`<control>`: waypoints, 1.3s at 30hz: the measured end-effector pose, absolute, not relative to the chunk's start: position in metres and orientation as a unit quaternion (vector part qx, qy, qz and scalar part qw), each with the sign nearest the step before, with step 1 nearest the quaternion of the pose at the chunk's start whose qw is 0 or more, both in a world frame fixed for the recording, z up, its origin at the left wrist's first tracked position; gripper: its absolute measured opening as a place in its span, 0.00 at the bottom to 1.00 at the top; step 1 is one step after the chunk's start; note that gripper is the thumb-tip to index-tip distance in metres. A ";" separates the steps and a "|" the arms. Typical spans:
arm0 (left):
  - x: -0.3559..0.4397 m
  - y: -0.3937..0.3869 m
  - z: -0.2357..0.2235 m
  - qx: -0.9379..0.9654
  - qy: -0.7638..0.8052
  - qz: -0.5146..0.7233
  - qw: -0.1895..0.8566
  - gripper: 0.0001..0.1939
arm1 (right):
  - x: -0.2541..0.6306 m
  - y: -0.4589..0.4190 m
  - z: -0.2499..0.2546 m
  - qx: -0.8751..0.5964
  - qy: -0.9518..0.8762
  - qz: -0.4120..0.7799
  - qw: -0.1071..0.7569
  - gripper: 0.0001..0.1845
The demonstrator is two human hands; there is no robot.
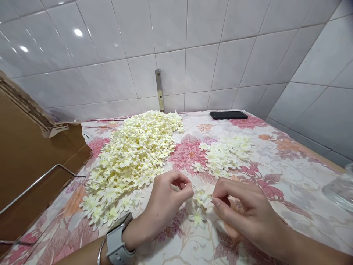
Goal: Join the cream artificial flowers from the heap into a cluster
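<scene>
In the head view my left hand [172,204] is closed, thumb and forefinger pinched together. What its fingertips hold is too small to make out. Facing it, my right hand [245,211] pinches at a pale thin bit of a small white flower [202,198] between the two hands. Another white flower [197,218], five-petalled with a yellowish centre, lies on the cloth just below. A large heap of cream-yellow flowers [138,147] spreads beyond my left hand. Past my right hand is a smaller, flatter pile of white flowers [228,154].
A floral tablecloth [298,176] covers the table. On the left stands a cardboard box [41,162] with a bent metal rod [35,186] beside it. A black phone [228,115] lies near the tiled wall [198,70]. A clear glass container [340,189] is at the right edge.
</scene>
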State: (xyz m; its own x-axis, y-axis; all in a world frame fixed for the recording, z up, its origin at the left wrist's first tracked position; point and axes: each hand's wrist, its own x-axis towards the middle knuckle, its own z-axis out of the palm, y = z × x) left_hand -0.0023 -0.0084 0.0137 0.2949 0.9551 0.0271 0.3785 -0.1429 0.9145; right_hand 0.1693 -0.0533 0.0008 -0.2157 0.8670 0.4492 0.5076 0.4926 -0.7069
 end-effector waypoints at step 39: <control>-0.004 -0.013 0.003 0.787 0.397 0.244 0.405 0.12 | 0.180 -0.032 0.000 -0.472 -0.812 0.125 0.319 0.04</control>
State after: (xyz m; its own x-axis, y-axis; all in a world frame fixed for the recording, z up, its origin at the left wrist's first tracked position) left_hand -0.0040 -0.0132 0.0028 0.5662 0.8218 0.0633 0.4261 -0.3575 0.8310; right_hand 0.1803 -0.0323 0.0002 -0.3500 0.8470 0.4002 0.6871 0.5225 -0.5049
